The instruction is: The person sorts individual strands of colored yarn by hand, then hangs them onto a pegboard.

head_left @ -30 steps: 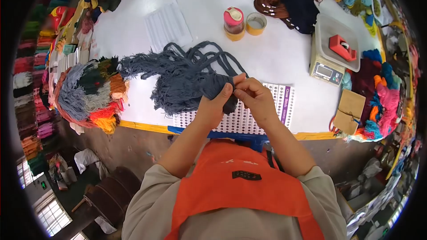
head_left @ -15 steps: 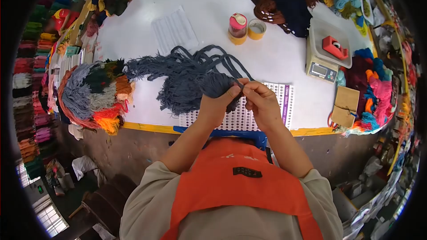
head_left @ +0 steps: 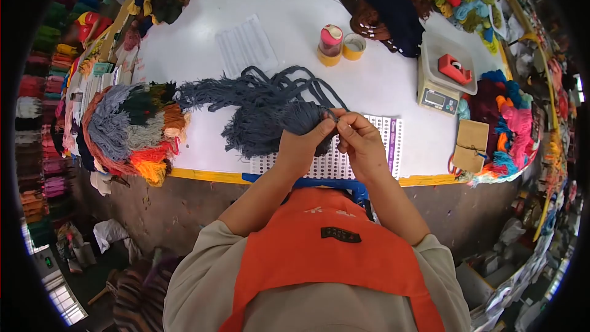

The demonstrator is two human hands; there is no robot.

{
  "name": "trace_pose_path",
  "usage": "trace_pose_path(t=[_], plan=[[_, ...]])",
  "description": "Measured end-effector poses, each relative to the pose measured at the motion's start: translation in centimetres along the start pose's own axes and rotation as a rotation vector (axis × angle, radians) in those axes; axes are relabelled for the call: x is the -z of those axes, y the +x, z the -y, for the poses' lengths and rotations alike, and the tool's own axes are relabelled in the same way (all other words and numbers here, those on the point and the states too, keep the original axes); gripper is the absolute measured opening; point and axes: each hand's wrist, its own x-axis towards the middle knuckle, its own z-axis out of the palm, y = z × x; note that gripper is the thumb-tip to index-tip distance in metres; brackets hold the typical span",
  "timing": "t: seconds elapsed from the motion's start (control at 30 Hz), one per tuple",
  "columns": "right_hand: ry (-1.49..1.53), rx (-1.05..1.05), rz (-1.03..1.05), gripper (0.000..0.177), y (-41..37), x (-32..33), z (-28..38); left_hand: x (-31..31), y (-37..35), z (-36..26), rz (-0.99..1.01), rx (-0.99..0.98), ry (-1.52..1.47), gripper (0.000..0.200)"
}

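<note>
A thick bundle of dark blue-grey yarn (head_left: 258, 126) lies on the white table, with frayed cut ends to the left and looped strands behind. My left hand (head_left: 301, 146) is closed around the bundle's right end, thumb on top. Close against it, my right hand (head_left: 361, 141) pinches at the same end of the yarn, fingertips nearly touching the left thumb. Exactly which strand sits between those fingertips is too small to make out. Beneath the yarn and both hands is a white card with rows of holes (head_left: 393, 147) and a purple strip.
Multicoloured yarn (head_left: 126, 129) is heaped at the left edge. A digital scale (head_left: 437, 99) carries a red tape dispenser (head_left: 455, 69). Behind stand a pink-lidded jar (head_left: 330, 40), a tape roll (head_left: 354, 46), a printed sheet (head_left: 246, 46) and dark yarn hanks (head_left: 378, 3). A brown card (head_left: 471, 146) lies right.
The whole view has shifted slightly. Both hands stay at the yarn's right end, and the top of the bundle looks a little flatter beside the left thumb.
</note>
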Motion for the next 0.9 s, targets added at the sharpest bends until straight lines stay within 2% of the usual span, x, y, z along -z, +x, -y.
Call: trace_pose_path(t=[0.13, 0.2, 0.33, 0.43, 0.5, 0.63, 0.7, 0.83, 0.9], plan=[[0.030, 0.002, -0.018, 0.012, -0.3, 0.1, -0.6, 0.1, -0.5, -0.1, 0.027, -0.025, -0.015, 0.021], [0.160, -0.007, 0.004, 0.014, -0.5, -0.4, -0.2, 0.4, -0.9, -0.3, 0.092, -0.065, -0.059, 0.030], [0.115, 0.011, 0.006, 0.015, -1.1, -1.2, 0.0, 0.5, -1.8, -1.3, 0.132, -0.075, -0.146, 0.045], [0.033, 0.016, 0.002, 0.016, -1.5, -1.8, 0.1, 1.1, -1.9, -1.0, 0.173, -0.128, -0.063, 0.056], [-0.155, 0.047, -0.058, 0.017, -1.8, -2.3, 0.0, 1.4, -2.1, -0.8, 0.209, -0.147, 0.133, 0.064], [-0.204, 0.086, -0.036, 0.013, -2.3, -3.0, -0.1, 1.5, -2.7, -0.1, 0.190, -0.233, 0.245, 0.048], [-0.180, 0.088, -0.046, 0.010, -2.4, -3.0, -0.1, 1.5, -2.9, -0.2, 0.212, -0.123, 0.137, 0.045], [-0.178, 0.080, -0.048, 0.009, -3.0, -3.5, 0.4, 1.1, -3.3, -0.7, 0.213, -0.126, 0.107, 0.045], [-0.244, 0.105, -0.026, 0.009, -3.1, -3.3, 0.2, 1.3, -3.2, -0.6, 0.239, -0.159, 0.224, 0.058]])
